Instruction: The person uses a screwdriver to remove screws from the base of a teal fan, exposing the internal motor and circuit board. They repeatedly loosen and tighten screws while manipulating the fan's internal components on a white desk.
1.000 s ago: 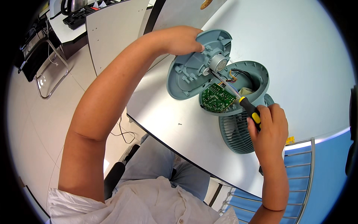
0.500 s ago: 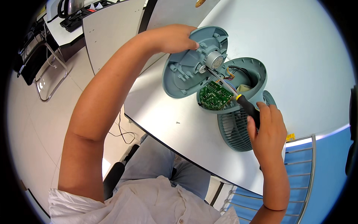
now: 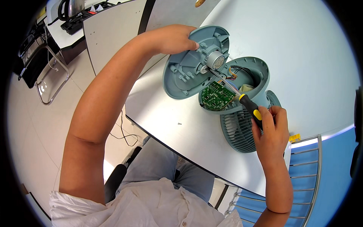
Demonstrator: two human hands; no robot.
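Observation:
My left hand point(image 3: 177, 39) grips the far rim of a grey-green oval base cover point(image 3: 182, 77), holding it tilted up. Inside the cover sit moulded posts and a round silver motor point(image 3: 215, 60). My right hand point(image 3: 271, 132) is closed around a black and yellow screwdriver point(image 3: 249, 106). Its shaft points up and left, with the tip by the small white part beside the motor; exact contact is hard to tell. Below lies the opened housing point(image 3: 261, 81) of a fan, with a green circuit board point(image 3: 217, 97) and coloured wires. The fan's slatted grille point(image 3: 237, 130) rests on the white table.
A small screw point(image 3: 179, 123) lies on the table point(image 3: 162, 113) near its front edge. A metal rack point(image 3: 319, 162) stands at the right, with a yellow piece point(image 3: 294, 137) at its top. At the left are a panel point(image 3: 109, 34), a black chair point(image 3: 36, 64) and a cable point(image 3: 126, 137).
The cover and my left hand have shifted very slightly left. My right fingers have changed their hold on the screwdriver, whose handle has turned to show a yellow patch.

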